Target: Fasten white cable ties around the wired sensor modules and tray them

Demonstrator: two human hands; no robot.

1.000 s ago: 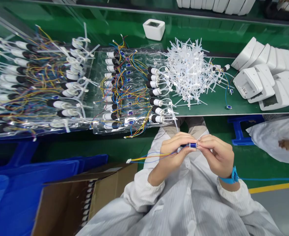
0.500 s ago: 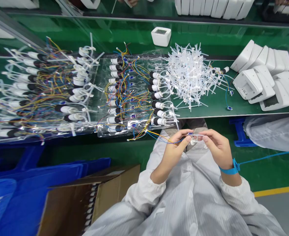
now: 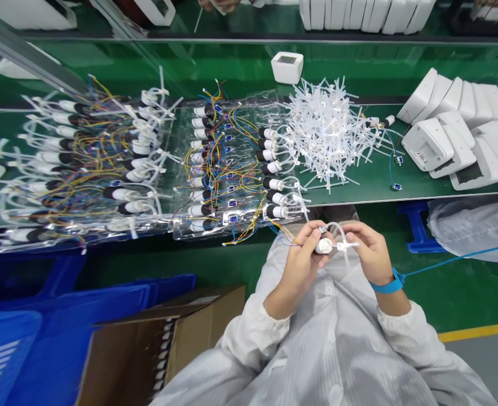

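The left hand (image 3: 297, 265) is closed around a white cylindrical part (image 3: 324, 246) and hides most of its body; the round end shows, a pale tube (image 3: 336, 226) curving beside it. The right hand (image 3: 371, 255) is half-curled at a white connector (image 3: 345, 246); whether it grips, I cannot tell. Far white housings (image 3: 365, 14) are cut by the upper edge.

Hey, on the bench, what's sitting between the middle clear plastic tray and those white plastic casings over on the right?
In the head view, a heap of thin white tubes lies there, with small wired parts to its right.
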